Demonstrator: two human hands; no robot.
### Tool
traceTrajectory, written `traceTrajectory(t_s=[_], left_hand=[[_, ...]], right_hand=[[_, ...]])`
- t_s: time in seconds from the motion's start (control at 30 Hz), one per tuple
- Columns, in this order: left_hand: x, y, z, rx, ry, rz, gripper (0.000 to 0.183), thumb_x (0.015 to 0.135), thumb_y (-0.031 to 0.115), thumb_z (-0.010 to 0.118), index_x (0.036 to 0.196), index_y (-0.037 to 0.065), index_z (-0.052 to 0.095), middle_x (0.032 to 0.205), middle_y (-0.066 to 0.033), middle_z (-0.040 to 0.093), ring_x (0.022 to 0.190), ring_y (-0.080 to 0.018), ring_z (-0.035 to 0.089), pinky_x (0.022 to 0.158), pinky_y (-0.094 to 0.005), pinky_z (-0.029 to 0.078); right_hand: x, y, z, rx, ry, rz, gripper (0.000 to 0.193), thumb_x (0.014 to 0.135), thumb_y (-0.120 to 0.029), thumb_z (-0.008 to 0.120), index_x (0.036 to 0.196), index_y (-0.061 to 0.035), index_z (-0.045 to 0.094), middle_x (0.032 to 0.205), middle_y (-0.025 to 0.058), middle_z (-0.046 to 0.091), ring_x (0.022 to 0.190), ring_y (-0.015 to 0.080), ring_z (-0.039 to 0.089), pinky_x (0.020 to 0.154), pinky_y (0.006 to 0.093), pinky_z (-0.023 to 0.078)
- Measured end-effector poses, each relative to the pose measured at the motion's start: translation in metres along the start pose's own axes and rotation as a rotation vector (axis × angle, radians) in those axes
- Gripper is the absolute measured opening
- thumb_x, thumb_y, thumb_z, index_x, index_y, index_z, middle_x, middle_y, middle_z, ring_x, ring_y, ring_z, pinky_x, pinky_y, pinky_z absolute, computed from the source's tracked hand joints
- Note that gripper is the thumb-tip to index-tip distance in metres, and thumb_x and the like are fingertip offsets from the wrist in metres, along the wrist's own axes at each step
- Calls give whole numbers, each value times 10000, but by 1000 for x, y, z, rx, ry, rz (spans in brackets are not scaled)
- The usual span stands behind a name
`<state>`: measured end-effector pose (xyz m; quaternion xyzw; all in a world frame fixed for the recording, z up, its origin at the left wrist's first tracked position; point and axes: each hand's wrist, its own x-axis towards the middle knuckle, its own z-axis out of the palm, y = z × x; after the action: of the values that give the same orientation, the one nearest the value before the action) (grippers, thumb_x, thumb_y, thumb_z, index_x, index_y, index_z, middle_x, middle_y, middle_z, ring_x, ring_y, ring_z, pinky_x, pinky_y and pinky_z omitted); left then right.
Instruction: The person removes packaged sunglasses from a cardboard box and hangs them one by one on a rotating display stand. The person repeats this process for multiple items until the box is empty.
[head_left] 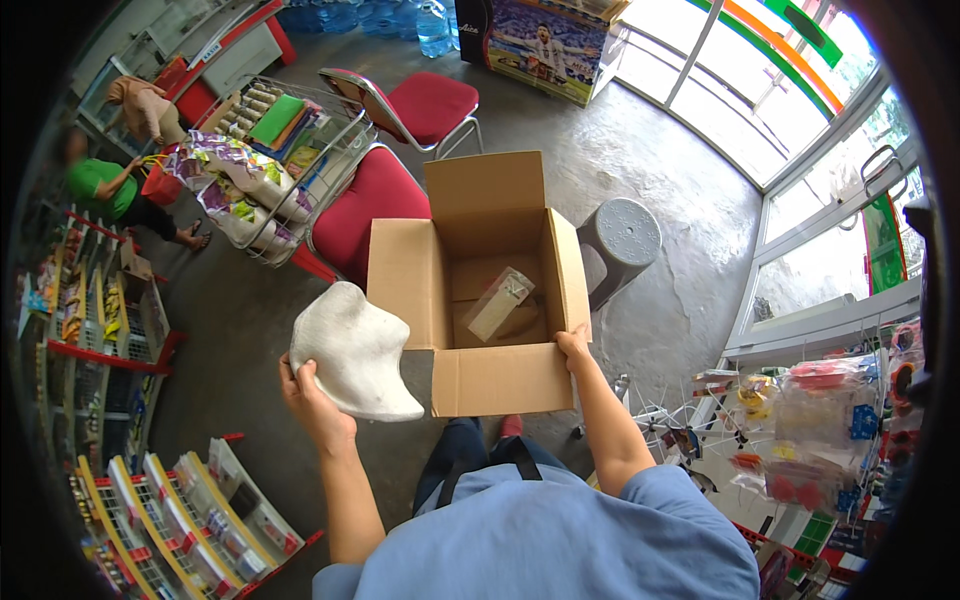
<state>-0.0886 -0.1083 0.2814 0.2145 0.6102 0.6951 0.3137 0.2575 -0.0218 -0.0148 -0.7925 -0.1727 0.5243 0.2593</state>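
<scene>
My left hand (314, 392) grips the lower left edge of an off-white moulded piece (352, 350) with a curved, rough-looking surface; its exact kind I cannot tell. This piece is held beside the left flap of an open cardboard box (503, 382), whose flaps stand spread. On the box's front right corner, my right hand (574, 346) is closed with the thumb over the edge. Inside the box, a clear plastic packet (500, 304) with a pale flat item lies tilted on the bottom.
A grey round stool (628, 232) stands right of the box. Red-seated chairs (437, 108) and a loaded wire cart (270, 150) are at the upper left. Shelves (185, 515) line the left, a hanging goods rack (800, 430) the right. Two people (105, 188) stand far left.
</scene>
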Motion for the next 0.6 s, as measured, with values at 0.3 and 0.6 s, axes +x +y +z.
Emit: traceTrajectory(t_s=[0.3,0.6], left_hand=[[-6,2,-2,5,-31,-17,211,837,134,462,1007,44,548,988,-82,574,908,-179,559,800,-330,470],[76,0,4,8,-185,-67,180,841,117,463,975,41,557,925,-57,581,838,-149,559,768,-294,465]], right_hand=[[-38,19,71,409,-69,156,1045,801,-83,620,1509,-142,-146,1443,261,329,1211,366,484,928,455,475],[-57,42,126,306,126,141,1023,817,-151,620,1522,-152,-122,1459,250,341,1260,373,446,1009,441,409]])
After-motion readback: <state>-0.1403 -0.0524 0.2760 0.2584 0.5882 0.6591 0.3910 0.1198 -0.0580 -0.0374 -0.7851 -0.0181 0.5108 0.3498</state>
